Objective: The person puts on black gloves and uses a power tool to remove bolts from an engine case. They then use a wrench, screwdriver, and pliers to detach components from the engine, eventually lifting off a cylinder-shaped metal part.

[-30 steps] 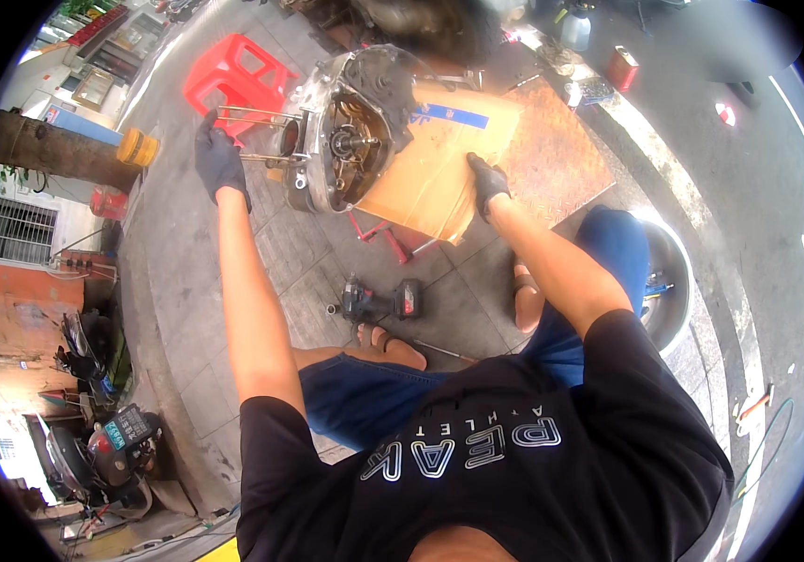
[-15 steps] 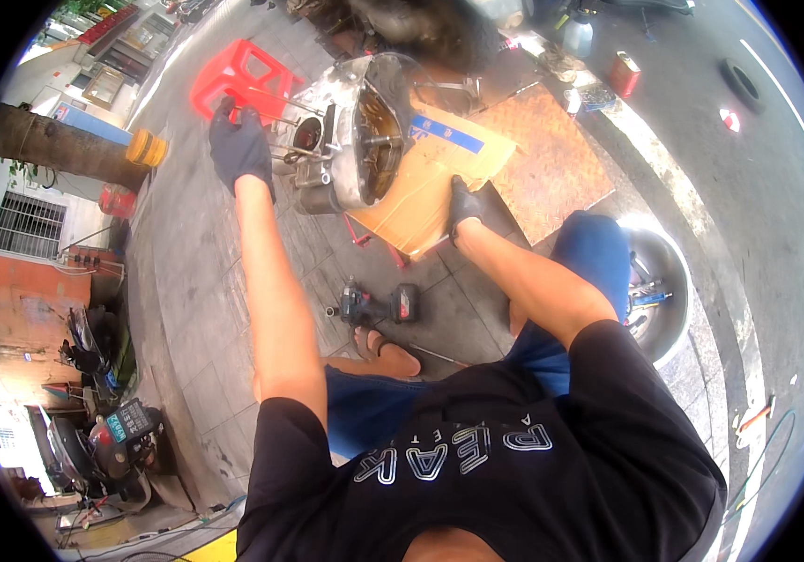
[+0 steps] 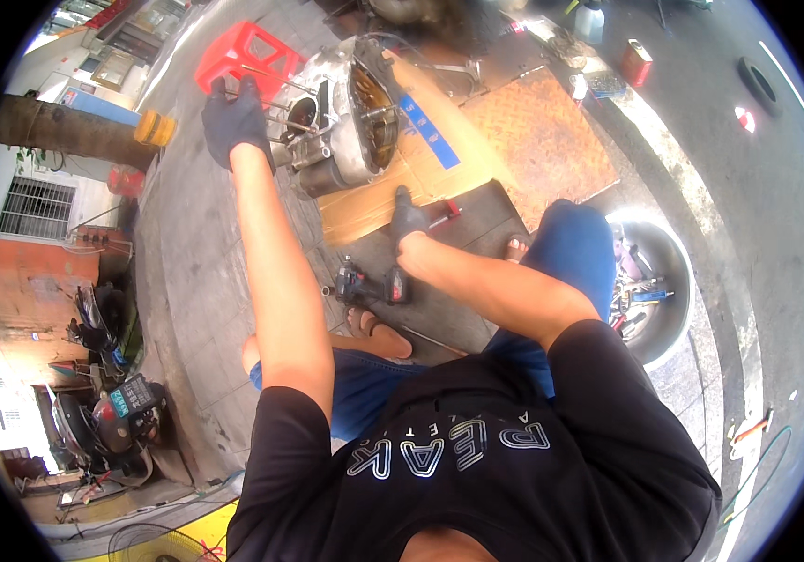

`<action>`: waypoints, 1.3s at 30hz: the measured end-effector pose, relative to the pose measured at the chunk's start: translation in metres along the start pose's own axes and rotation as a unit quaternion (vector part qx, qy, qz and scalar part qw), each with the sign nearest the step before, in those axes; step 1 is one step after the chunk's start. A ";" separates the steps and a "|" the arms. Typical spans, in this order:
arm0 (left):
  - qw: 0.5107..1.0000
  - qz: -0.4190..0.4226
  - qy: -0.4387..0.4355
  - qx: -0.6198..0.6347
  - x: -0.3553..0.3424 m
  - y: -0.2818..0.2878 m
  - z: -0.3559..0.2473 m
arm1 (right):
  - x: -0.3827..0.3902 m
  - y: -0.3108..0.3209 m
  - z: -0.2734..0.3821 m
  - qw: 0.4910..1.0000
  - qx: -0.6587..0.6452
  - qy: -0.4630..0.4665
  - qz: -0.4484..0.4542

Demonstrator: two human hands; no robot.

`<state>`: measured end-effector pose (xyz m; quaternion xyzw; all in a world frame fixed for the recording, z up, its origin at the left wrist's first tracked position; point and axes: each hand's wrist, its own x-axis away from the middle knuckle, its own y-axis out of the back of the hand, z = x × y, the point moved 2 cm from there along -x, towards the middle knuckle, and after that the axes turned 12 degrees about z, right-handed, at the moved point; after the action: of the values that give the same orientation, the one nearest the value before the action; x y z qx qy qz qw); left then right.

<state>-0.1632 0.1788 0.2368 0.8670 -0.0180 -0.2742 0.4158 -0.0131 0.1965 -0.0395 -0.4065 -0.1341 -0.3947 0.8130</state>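
Observation:
A grey metal engine crankcase (image 3: 332, 140), its open side showing an oily inside, is tilted over a sheet of cardboard (image 3: 364, 211). Long thin studs stick out of it to the left. My left hand (image 3: 236, 122), in a dark glove, is closed around the stud ends, its fingertips partly hidden. My right hand (image 3: 409, 217), also gloved, pinches the near edge of the cardboard with the thumb on top. A red-ended bar (image 3: 444, 214) shows just right of that hand. Below lies a cordless impact wrench (image 3: 364, 283) on the paving, close to my foot.
Behind the crankcase stands a red plastic stool (image 3: 247, 56). A rusty metal plate (image 3: 543, 140) lies right of the cardboard. By my right knee is a metal basin (image 3: 681, 281) of tools. A thin rod (image 3: 435, 340) lies near my foot. Motorbikes (image 3: 107, 421) stand at left.
My right hand has moved left, and the cardboard has swung left with it under the crankcase. The red-ended bar now shows beside that hand. My left hand stays at the studs.

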 end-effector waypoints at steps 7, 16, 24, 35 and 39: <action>1.000 0.016 0.016 0.007 0.028 0.004 -0.021 | 0.038 -0.017 -0.007 0.998 0.001 0.010 -0.065; 0.988 0.016 -0.075 0.137 0.072 0.015 0.028 | 0.018 0.006 -0.026 0.990 0.027 -0.084 0.105; 0.899 0.133 -0.218 0.355 0.058 0.057 0.050 | -0.007 0.081 -0.020 0.950 0.126 -0.191 0.212; 0.658 0.271 -0.213 0.669 -0.006 0.013 0.099 | 0.099 -0.023 0.167 0.836 0.375 0.328 0.229; 0.579 0.299 -0.143 0.745 0.013 -0.003 0.082 | 0.112 -0.113 0.202 0.723 0.459 0.454 0.247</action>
<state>-0.1930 0.1194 0.1879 0.7670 -0.5333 -0.1450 -0.3259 -0.0037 0.2514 0.2120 0.2254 0.1912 -0.2075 0.9325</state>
